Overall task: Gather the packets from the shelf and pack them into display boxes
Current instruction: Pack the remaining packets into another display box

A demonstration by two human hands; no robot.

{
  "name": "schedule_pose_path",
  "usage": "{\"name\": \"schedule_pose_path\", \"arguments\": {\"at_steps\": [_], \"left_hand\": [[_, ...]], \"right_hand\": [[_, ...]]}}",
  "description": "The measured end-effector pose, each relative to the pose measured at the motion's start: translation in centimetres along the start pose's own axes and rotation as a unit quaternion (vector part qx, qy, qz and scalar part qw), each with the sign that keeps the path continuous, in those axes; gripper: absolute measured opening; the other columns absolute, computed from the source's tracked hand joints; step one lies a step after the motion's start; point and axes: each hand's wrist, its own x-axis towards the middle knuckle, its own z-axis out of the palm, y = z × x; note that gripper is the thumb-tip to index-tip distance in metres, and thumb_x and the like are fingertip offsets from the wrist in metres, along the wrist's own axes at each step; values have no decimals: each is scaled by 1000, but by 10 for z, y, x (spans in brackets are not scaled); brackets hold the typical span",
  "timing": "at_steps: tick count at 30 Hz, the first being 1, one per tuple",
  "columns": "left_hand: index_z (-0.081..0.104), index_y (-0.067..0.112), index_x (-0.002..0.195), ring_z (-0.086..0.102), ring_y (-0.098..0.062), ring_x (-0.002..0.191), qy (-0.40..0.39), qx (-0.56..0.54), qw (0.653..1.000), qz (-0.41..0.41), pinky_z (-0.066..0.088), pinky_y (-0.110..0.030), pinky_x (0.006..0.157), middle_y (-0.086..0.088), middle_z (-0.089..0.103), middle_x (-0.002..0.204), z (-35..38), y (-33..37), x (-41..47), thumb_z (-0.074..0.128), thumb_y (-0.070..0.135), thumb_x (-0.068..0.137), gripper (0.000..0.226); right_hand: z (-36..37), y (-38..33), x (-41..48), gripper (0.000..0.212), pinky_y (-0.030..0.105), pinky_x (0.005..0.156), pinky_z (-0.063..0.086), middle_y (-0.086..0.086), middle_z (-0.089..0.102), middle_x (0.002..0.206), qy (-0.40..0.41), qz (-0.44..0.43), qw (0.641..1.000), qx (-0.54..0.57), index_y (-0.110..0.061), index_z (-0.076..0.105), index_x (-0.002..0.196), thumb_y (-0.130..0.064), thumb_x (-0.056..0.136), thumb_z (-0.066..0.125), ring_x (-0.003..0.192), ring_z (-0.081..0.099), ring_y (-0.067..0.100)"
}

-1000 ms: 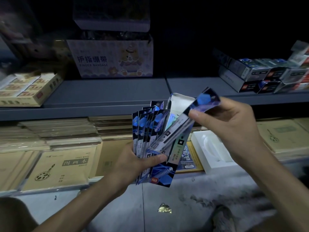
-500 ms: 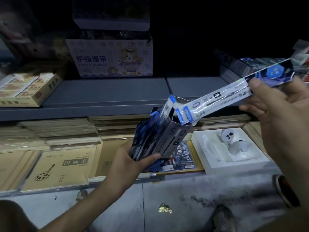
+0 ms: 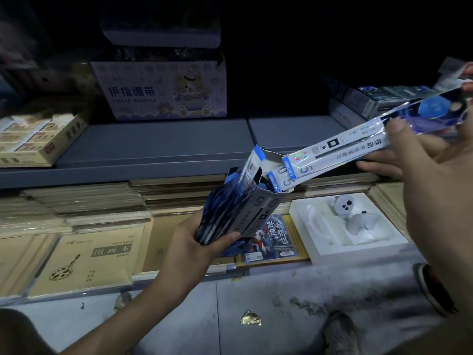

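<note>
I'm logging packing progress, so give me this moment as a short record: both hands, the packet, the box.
left hand: grips the display box and a bunch of blue packets together
right hand: pinches one long packet near its upper end
long packet: tilted, lower end at the box's open top
display box: top flap open

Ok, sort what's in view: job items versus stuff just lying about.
Job: long white-and-blue plastic packets in right hand; open grey cardboard display box in left hand.
Lying about: purple finger-bandage carton; white foam tray; tan drawing books; gold foil scrap.
</note>
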Motion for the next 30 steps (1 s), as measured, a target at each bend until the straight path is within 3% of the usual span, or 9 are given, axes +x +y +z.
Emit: {"name": "schedule_pose_path", "arguments": {"at_steps": [5,11,15,20,24,28,30], "left_hand": [[66,42,103,70,9,90,2,35,999,29,53,-8,74,35,72,93,0,-2,0,84,12,81,41],[65,41,112,66,15,93,8,83,994,68,46,-2,74,42,68,97,-1,-5,1,84,11,81,47],[67,37,115,67,13,94,12,90,993,70,46,-3,74,40,69,99,1,-9,1,84,13,82,45],[68,34,119,66,13,95,17,94,993,73,46,-2,75,40,69,101,2,-11,0,84,14,82,45],[70,31,118,67,11,93,19,91,994,61,47,-3,73,39,70,99,3,-14,0,85,16,82,42],[67,40,108,68,11,91,20,76,996,53,48,-4,72,39,70,95,3,-11,1,84,16,82,40],[64,46,104,67,12,90,22,78,995,56,48,-3,71,41,69,93,3,-10,2,85,17,82,42]], "right_hand": [[0,-4,-5,55,19,69,62,17,75,102,3,-18,999,-29,9,56,126,-38,100,65,78,79,21],[7,-13,-10,29,26,66,64,20,74,99,-8,-47,998,-35,0,50,122,-19,104,62,72,77,19],[15,-15,-18,20,34,64,65,11,76,87,-23,-64,998,-17,-11,47,113,-13,103,64,71,78,22],[23,-5,-26,24,40,70,65,6,77,78,-60,-57,993,-85,-14,44,114,-22,103,64,74,78,22],[27,-4,-29,22,44,66,58,5,74,70,-86,-76,978,-175,-19,42,105,-32,104,60,68,74,24],[24,-6,-25,28,48,63,52,-4,68,78,-61,-114,972,-195,-9,54,91,-32,100,67,67,65,21],[22,-6,-22,27,51,60,53,5,66,75,-43,-114,980,-158,-5,57,91,-26,98,71,64,63,30]]}}
